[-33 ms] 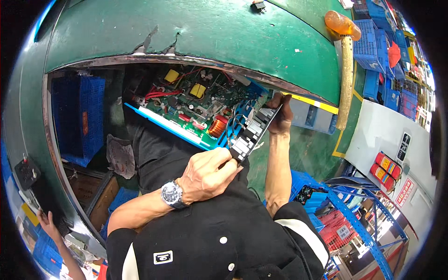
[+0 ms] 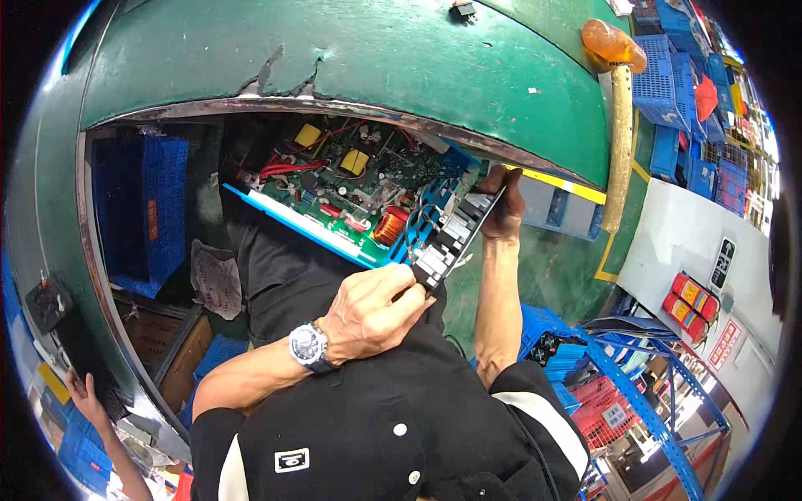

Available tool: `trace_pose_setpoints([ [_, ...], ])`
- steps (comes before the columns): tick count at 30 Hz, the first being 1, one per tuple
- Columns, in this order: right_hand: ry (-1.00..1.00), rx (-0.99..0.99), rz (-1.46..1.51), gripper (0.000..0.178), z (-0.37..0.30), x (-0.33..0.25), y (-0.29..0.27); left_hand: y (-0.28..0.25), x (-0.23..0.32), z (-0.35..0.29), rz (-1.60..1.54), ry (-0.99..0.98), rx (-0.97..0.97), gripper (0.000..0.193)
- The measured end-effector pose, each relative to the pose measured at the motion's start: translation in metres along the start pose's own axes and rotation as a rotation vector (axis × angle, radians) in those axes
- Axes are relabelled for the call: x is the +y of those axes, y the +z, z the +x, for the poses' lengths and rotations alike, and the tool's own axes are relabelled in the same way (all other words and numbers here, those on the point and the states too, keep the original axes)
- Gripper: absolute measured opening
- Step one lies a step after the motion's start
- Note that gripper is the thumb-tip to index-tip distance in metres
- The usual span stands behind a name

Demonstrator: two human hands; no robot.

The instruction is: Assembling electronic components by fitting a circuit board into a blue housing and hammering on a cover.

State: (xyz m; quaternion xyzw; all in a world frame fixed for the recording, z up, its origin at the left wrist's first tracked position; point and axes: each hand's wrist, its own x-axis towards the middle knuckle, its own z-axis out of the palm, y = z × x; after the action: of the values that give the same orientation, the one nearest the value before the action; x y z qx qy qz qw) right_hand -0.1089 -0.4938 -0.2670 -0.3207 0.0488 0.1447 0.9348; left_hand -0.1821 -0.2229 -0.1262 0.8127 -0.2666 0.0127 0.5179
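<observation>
Across my lap lies an open electronic unit with a blue metal housing (image 2: 305,231). Its green circuit board (image 2: 334,179) carries yellow transformers (image 2: 354,162), red wires and a copper coil (image 2: 390,227). At the unit's right end a black panel with white and grey block-like fittings (image 2: 455,232) is held tilted, and thin wires run close by it. My left hand (image 2: 376,307), closed with bent fingers, grips the near end of this panel. My right hand (image 2: 506,207) closes on the far end, its fingers partly hidden behind the panel.
The green workbench (image 2: 401,71) overhangs the unit's far side, its edge torn. A mallet (image 2: 620,125) with an amber head lies at the bench's right. Blue crates (image 2: 138,213) stand at left. Another person's hand (image 2: 86,399) shows at lower left. A blue rack (image 2: 639,409) stands at lower right.
</observation>
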Motion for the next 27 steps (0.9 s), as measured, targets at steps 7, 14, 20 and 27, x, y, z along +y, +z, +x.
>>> trace_pose_setpoints([
  [7, 0.013, 0.048, -0.051, 0.041, 0.006, -0.004, 0.007, 0.006, -0.008, -0.002, -0.049, -0.029, 0.013, 0.026],
  [14, 0.042, 0.318, -0.134, 0.033, 0.008, -0.004, 0.01, 0.008, -0.007, -0.001, -0.068, -0.03, 0.011, 0.026],
  [20, -0.049, 0.144, -0.232, 0.042, 0.003, -0.004, -0.033, -0.009, -0.016, -0.013, -0.001, 0.117, -0.049, 0.029],
  [27, 0.013, 0.347, -0.255, 0.062, -0.013, 0.02, -0.015, -0.061, -0.033, -0.008, 0.221, -0.083, 0.21, 0.017],
])
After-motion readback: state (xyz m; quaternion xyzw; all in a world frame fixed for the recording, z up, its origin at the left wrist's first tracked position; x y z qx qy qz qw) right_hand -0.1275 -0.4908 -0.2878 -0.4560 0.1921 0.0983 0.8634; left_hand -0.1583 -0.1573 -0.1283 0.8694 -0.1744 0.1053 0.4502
